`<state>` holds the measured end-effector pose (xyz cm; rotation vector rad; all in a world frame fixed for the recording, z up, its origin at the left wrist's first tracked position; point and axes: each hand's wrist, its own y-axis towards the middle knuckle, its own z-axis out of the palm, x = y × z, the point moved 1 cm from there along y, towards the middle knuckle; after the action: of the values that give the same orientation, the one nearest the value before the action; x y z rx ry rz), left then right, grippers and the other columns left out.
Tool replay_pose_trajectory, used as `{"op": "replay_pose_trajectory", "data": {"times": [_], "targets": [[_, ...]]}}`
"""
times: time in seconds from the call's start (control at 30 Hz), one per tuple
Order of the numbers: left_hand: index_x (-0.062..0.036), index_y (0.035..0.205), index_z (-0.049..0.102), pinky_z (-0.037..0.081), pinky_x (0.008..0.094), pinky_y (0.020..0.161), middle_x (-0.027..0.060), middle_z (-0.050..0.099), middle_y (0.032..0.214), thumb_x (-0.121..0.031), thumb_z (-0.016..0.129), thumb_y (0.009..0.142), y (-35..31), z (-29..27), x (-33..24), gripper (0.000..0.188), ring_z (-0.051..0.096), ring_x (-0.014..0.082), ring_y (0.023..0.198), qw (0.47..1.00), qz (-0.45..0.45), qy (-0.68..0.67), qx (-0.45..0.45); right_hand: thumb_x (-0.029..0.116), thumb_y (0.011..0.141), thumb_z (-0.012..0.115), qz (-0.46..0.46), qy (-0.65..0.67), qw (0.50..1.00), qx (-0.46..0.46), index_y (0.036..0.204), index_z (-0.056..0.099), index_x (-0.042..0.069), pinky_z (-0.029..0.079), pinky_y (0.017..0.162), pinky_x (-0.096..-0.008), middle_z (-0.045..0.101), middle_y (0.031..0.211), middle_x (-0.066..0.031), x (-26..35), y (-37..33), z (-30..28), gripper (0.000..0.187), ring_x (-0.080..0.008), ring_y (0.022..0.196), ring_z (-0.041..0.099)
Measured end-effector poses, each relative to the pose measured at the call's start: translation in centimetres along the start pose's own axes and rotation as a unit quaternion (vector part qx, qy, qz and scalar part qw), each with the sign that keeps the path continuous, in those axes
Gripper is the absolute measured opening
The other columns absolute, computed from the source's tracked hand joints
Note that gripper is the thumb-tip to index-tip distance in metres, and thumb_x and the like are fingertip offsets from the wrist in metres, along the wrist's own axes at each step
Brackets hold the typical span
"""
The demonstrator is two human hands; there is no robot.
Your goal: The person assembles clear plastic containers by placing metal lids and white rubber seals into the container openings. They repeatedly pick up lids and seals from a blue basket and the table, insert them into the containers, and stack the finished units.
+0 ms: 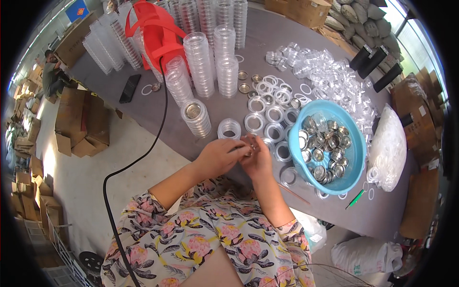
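My left hand (221,155) and my right hand (258,157) meet in front of me over the near table edge. Their fingers close together around a small piece with a shiny glint, mostly hidden by the fingers. Just beyond them lies a short stack of clear plastic rings (229,128). Right of it spread several clear round pieces with ring rims (274,114). A blue plastic basket (358,143) stands to the right, holding many silvery metal caps (331,141). Left of my hands rises a stack of clear round containers (197,122) with a metal cap on top.
Tall clear stacks (198,62) and a red bag (155,40) stand at the back. A black cable (136,162) hangs down on the left, near a phone (129,88). Loose clear pieces (330,79), a plastic bag (388,148) and a green tool (355,199) lie right.
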<state>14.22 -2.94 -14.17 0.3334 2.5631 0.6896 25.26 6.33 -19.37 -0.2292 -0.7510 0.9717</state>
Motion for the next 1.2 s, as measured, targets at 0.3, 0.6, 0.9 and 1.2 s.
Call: {"op": "replay_pose_trajectory", "data": {"times": [0.3,0.6,0.9,1.2], "targets": [[-0.0067,0.088,0.064,0.046,0.0372,0.067,0.0075,0.058,0.083,-0.007,0.061,0.076,2.7,-1.0,4.2,0.012,0.057,0.0265,0.08,0.97,-0.212,0.048,-0.104,0.033,0.089,0.053,-0.019,-0.04,0.999,0.028,0.128,0.041,0.006,0.043,0.085,-0.0447,0.044,0.127,-0.0117,-0.5,-0.3,0.4,0.049,-0.0267,0.108,0.049],[-0.0053,0.094,0.062,0.043,0.0404,0.072,0.0085,0.055,0.084,-0.007,0.063,0.071,3.1,0.4,4.9,0.023,0.054,0.028,0.083,0.972,-0.186,0.117,-0.081,0.029,0.09,0.05,-0.053,-0.059,0.997,-0.009,0.121,0.047,0.006,0.046,0.077,-0.037,0.053,0.117,-0.01,-0.3,0.3,-1.2,0.039,-0.0221,0.098,0.055],[-0.0037,0.102,0.058,0.04,0.0403,0.086,0.011,0.059,0.101,-0.006,0.063,0.071,0.3,0.5,3.8,0.031,0.053,0.0282,0.102,0.981,-0.076,0.169,0.064,0.005,0.08,0.058,-0.336,-0.447,0.829,-0.001,0.125,0.043,0.001,0.043,0.088,-0.0354,0.053,0.118,-0.0152,-2.7,3.9,-2.7,0.047,-0.0274,0.109,0.052],[-0.003,0.105,0.057,0.04,0.0412,0.087,0.0133,0.058,0.107,-0.001,0.06,0.073,0.1,0.8,4.2,0.032,0.055,0.031,0.101,0.991,-0.101,0.071,0.056,0.007,0.073,0.067,-0.37,-0.555,0.744,0.041,0.138,0.023,-0.002,0.036,0.1,-0.0377,0.038,0.133,-0.0238,-3.6,3.9,-1.9,0.079,-0.0356,0.124,0.039]]}}
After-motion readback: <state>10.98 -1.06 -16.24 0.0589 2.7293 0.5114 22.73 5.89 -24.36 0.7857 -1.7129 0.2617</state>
